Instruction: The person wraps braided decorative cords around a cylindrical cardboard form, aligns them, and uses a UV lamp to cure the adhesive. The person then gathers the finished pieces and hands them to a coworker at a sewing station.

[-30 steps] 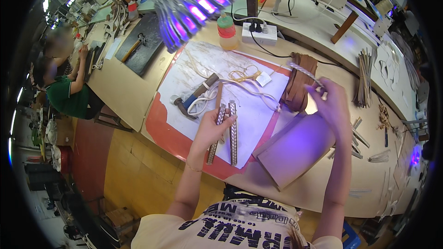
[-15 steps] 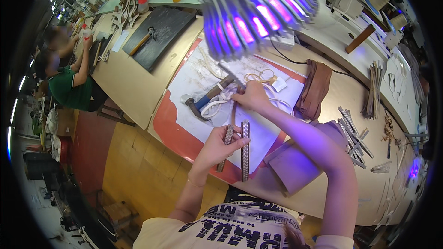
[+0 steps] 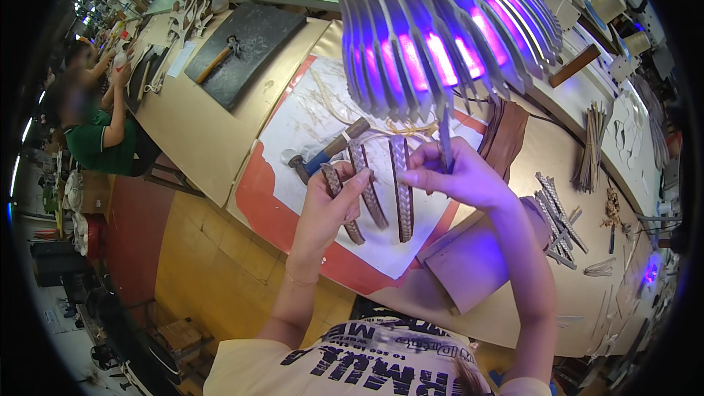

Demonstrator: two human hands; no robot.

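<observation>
Head view | left hand pinches grey braided strap above white work sheet | right hand grips thin dark strip | advice: keep braids flat, ends aligned.

Craft workshop — long workbench, hammer, braided straps, co-worker

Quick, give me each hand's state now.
Left hand: closed on a braided strap.
Right hand: pinching a thin grey strip.
</observation>
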